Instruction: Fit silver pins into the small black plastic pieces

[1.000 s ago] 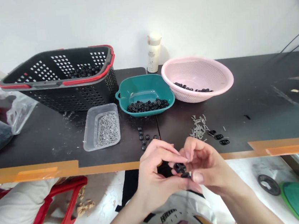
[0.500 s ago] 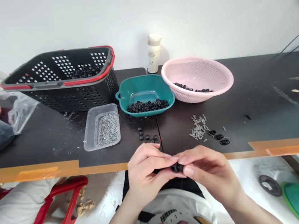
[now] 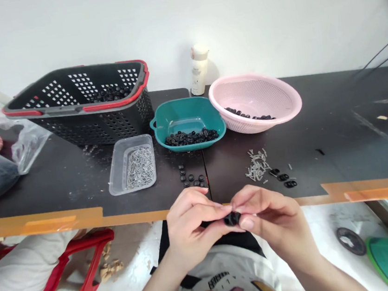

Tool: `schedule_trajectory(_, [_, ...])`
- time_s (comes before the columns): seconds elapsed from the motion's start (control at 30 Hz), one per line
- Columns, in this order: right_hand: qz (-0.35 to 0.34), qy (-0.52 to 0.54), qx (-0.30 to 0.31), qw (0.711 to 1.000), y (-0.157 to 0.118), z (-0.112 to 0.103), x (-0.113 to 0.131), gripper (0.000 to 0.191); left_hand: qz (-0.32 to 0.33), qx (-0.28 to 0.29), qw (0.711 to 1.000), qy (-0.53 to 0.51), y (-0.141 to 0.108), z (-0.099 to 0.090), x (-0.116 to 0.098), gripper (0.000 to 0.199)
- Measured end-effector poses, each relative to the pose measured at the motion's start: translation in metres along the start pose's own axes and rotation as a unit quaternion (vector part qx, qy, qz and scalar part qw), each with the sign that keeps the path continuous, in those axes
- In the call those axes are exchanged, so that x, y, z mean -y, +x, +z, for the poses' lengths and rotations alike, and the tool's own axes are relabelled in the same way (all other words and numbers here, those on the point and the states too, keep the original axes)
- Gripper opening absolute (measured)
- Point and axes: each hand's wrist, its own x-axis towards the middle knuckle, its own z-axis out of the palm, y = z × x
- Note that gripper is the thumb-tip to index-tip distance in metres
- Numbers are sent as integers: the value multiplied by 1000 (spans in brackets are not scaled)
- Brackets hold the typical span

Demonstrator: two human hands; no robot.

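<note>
- Over the front edge of the table (image 3: 337,148), the left hand (image 3: 192,225) and right hand (image 3: 275,213) have their fingers closed, pinching a small black plastic piece (image 3: 232,219) between them.
- Supplies remaining: metal pins (image 3: 139,168) in a clear plastic tray (image 3: 114,182); black pieces in a teal dish (image 3: 185,106), pink colander (image 3: 253,87) and black-and-red basket (image 3: 83,125).
- Loose on the table: black discs (image 3: 191,178), scattered pins (image 3: 257,165), three black clips (image 3: 282,178).

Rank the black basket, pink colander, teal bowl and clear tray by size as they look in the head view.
Largest to smallest:
1. black basket
2. pink colander
3. teal bowl
4. clear tray
</note>
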Motion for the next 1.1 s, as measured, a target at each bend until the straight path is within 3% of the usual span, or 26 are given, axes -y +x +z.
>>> schedule_trajectory(0.23, [7, -44, 56, 997, 1, -5, 5, 22, -16, 3, 1000, -20, 1, 0, 2, 13])
schedule_trajectory(0.4, [76, 14, 71, 994, 0, -4, 9, 18, -10, -10, 1000, -15, -1, 1, 2, 15])
schedule_trajectory(0.63, [114, 73, 29, 990, 3, -2, 1, 16, 6, -18, 999, 29, -2, -1, 2, 11])
schedule_trajectory(0.73, [179, 124, 77, 973, 10, -4, -3, 19, 19, -14, 999, 35, -1, -3, 4, 10])
schedule_trajectory(0.83, [213, 151, 148, 954, 14, -6, -7, 18, 21, 4, 999, 32, -1, -5, 5, 10])
schedule_trajectory(0.97, [205, 180, 163, 948, 14, -10, -13, 18, 3, 35, 999, 10, 1, -9, 6, 14])
schedule_trajectory(1.1, [229, 194, 183, 936, 12, -11, -15, 18, -18, 126, 991, -33, 8, -15, 8, 32])
